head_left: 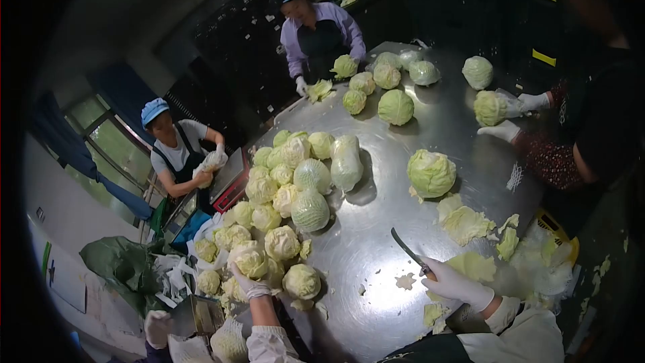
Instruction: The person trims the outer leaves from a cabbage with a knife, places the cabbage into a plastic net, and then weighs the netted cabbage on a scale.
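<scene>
The left hand point(250, 288), in a white glove, is stretched out to a cabbage point(250, 259) at the near end of the heap of heads point(289, 188) on the steel worktop point(376, 228). Its fingers point(236, 274) lie against the cabbage's near side, though I can't tell whether they have closed round it. The right hand point(458, 286) is wrapped tight about the handle of a knife point(408, 250), blade pointing away over bare steel, with trimmed leaves point(465, 223) lying just beyond.

That head looks dense and weighty for one hand, I'd judge — firm at the core, but wearing loose, crinkled outer leaves that would slide or tear off if pinched. A broad grip seems best: palm over the crown with fingers spread wide down the sides, or cupped under the stalk end. It is round and the steel is shiny, so it could well roll once clear of its neighbours — they touch it on the far side.
</scene>
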### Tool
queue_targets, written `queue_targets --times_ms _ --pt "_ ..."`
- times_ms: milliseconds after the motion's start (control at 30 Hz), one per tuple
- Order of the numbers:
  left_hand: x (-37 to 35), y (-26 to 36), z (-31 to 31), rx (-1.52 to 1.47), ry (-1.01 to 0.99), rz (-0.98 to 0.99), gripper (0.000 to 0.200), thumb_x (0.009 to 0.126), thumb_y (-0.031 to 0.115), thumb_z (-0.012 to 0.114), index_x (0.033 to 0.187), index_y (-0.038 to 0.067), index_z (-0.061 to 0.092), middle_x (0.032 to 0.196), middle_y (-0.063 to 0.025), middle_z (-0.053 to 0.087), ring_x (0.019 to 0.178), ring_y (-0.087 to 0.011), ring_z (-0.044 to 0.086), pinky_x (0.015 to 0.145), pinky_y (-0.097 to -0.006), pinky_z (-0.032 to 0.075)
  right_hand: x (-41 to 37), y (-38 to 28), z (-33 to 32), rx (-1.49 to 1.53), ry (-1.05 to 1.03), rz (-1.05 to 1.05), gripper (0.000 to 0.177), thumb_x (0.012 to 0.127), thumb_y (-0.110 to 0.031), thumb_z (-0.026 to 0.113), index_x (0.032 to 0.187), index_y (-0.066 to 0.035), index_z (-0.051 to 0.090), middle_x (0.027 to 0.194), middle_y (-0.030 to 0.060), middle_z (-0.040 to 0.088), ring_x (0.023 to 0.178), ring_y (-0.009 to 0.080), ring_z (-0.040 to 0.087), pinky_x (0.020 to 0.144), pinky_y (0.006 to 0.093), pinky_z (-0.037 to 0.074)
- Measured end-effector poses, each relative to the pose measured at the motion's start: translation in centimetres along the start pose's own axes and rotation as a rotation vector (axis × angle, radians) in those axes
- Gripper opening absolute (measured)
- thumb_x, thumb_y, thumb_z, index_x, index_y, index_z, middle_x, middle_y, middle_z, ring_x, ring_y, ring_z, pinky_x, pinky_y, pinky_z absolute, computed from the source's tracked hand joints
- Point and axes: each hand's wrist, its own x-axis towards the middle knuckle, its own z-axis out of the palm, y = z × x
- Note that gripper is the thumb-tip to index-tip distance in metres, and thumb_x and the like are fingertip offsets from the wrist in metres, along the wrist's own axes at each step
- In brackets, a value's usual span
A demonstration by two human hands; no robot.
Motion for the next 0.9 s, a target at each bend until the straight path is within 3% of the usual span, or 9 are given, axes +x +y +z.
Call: queue_targets --times_ms 167,267,367,400,500,600,733,767,900 --pt "5.7 0.2 -1.3 0.553 0.686 0.373 0.067 0.082 0.035 0.084 0.128 -0.006 0.06 0.122 -0.0212 0.066 0.09 -0.0289 0.069 0.077 -0.0436 0.062 1.5 -0.7 -3.7 -0.371 0.187 -0.175 0.052 0.095 -0.02 0.056 0.145 -0.011 0.043 0.102 0.0211 0.067 0.092 0.0393 0.068 0.075 0.0489 0.054" --pt "12.3 1.0 -7.7 0.851 0.54 0.329 0.077 0.079 0.039 0.085 0.133 -0.006 0.055 0.129 -0.0236 0.062 0.098 -0.0314 0.069 0.077 -0.0447 0.061 4.2 -3.6 -7.1 -0.579 0.323 -0.233 0.047 0.094 -0.023 0.059 0.139 -0.015 0.047 0.113 0.0181 0.063 0.091 0.0389 0.068 0.077 0.0498 0.055" --pt "10.8 1.9 -3.7 0.586 0.474 0.208 0.084 0.08 0.045 0.083 0.139 -0.005 0.051 0.135 -0.0261 0.058 0.106 -0.0358 0.067 0.082 -0.0464 0.06 9.3 -4.4 -11.0 -0.744 0.526 -0.208 0.048 0.092 -0.026 0.062 0.136 -0.012 0.049 0.118 0.0177 0.06 0.092 0.038 0.069 0.079 0.0491 0.056" --pt "12.4 2.0 -4.6 0.835 0.519 0.29 0.086 0.082 0.049 0.08 0.141 -0.006 0.048 0.138 -0.0277 0.056 0.119 -0.0391 0.061 0.096 -0.0471 0.054 10.8 -4.4 -12.7 -0.738 0.6 -0.231 0.05 0.09 -0.027 0.064 0.136 -0.01 0.05 0.12 0.0178 0.06 0.094 0.0384 0.069 0.081 0.0489 0.056" --pt "8.0 1.2 -0.2 1.254 0.602 0.58 0.084 0.084 0.044 0.08 0.143 -0.005 0.046 0.141 -0.0278 0.054 0.124 -0.0397 0.057 0.106 -0.0468 0.046 15.1 -1.8 -15.2 -0.756 0.686 -0.064 0.054 0.086 -0.027 0.067 0.133 -0.005 0.05 0.125 0.0177 0.058 0.102 0.0389 0.067 0.089 0.0478 0.055" --pt "2.9 -1.6 3.7 1.124 0.224 0.773 0.068 0.091 0.031 0.075 0.143 -0.003 0.046 0.142 -0.0251 0.05 0.13 -0.0364 0.047 0.114 -0.0463 0.034 13.3 -1.1 -13.6 -0.689 0.637 -0.185 0.047 0.087 -0.025 0.065 0.129 -0.007 0.054 0.126 0.0178 0.057 0.108 0.0363 0.064 0.09 0.0466 0.054" --pt "-8.4 -7.7 11.0 0.824 -0.22 0.421 0.062 0.092 0.02 0.075 0.144 0.001 0.046 0.142 -0.0141 0.048 0.127 -0.0282 0.049 0.112 -0.0403 0.037 6.4 -1.4 -9.0 -0.353 0.429 -0.225 0.03 0.086 -0.021 0.071 0.111 -0.006 0.067 0.096 0.014 0.065 0.087 0.0304 0.067 0.08 0.0387 0.055" --pt "-8.6 -10.1 10.2 1.01 -0.355 0.481 0.062 0.091 0.017 0.075 0.144 0.004 0.047 0.139 -0.0114 0.05 0.124 -0.026 0.051 0.108 -0.039 0.041 5.2 -0.3 -7.8 -0.352 0.41 -0.211 0.03 0.086 -0.021 0.071 0.111 -0.006 0.067 0.096 0.014 0.065 0.087 0.0304 0.067 0.08 0.0387 0.055" --pt "-15.4 -15.3 14.6 0.904 -0.711 0.152 0.057 0.093 0.02 0.073 0.144 0.009 0.05 0.142 -0.0088 0.051 0.126 -0.0259 0.052 0.105 -0.0406 0.044 1.7 4.7 -4.1 0.147 0.716 -0.166 0.033 0.087 -0.013 0.074 0.118 -0.003 0.067 0.098 0.0096 0.069 0.081 0.0184 0.066 0.076 0.031 0.054"
